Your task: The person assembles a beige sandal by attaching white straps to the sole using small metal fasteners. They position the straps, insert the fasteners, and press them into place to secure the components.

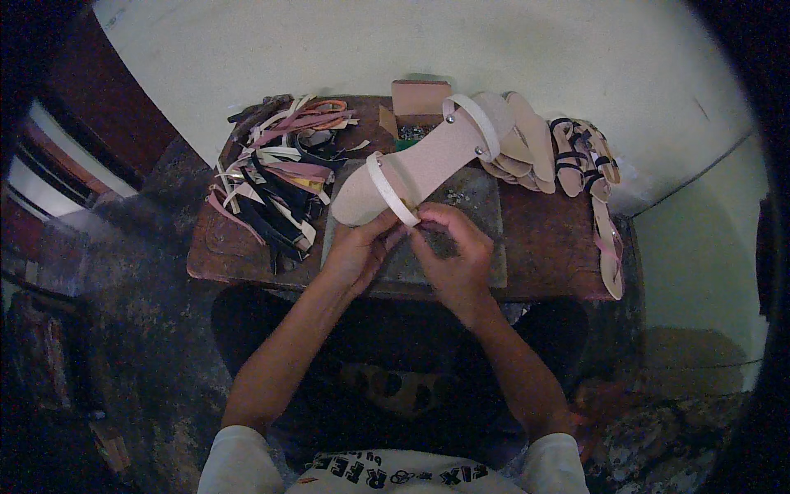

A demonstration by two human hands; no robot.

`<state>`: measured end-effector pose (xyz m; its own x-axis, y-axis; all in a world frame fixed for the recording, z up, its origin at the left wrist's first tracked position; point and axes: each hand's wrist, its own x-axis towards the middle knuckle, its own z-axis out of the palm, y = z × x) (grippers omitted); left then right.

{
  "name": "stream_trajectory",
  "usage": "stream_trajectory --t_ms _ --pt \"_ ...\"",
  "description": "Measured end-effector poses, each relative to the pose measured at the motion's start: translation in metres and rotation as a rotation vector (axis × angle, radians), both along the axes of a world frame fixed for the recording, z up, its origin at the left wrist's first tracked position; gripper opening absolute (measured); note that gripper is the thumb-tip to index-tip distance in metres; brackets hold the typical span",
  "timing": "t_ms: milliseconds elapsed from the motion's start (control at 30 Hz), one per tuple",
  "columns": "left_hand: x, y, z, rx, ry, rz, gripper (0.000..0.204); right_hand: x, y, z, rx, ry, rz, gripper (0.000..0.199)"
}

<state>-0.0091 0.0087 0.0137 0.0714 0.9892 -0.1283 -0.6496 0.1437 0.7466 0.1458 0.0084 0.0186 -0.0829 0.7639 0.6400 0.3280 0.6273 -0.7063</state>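
A beige sandal (420, 163) with two white straps is held up over the table, its toe end toward the left and its heel end toward the far right. Round studs show at both ends of the rear strap (476, 115). My left hand (362, 251) grips the sandal's near edge, with the fingers partly hidden beneath the sole. My right hand (457, 251) pinches the near end of the front strap (390, 188) at the sole's edge. Under the hands lies a grey square slab (485, 267).
On the wooden table (543, 255), a heap of straps (280, 173) in several colours lies left. An open cardboard box (421, 97) holding small metal bits stands at the back. Right are bare soles (531, 136), black-strapped sandals (569, 160) and a pink-strapped sandal (607, 247). A wall (329, 49) rises behind.
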Motion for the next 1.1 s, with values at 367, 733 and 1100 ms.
stream_trajectory --t_ms 367,733,1100 --pt "-0.0011 0.0002 -0.0006 -0.038 -0.021 -0.015 0.054 0.0016 -0.0013 0.0028 0.082 -0.058 -0.006 0.028" --pt "-0.0004 0.0011 -0.0019 -0.005 -0.025 -0.014 0.055 0.0034 0.0024 -0.0037 0.055 -0.044 0.012 0.03" --pt "-0.0026 0.0012 -0.0036 -0.002 0.017 0.008 0.056 0.0034 0.0065 -0.006 0.028 -0.024 0.077 0.028"
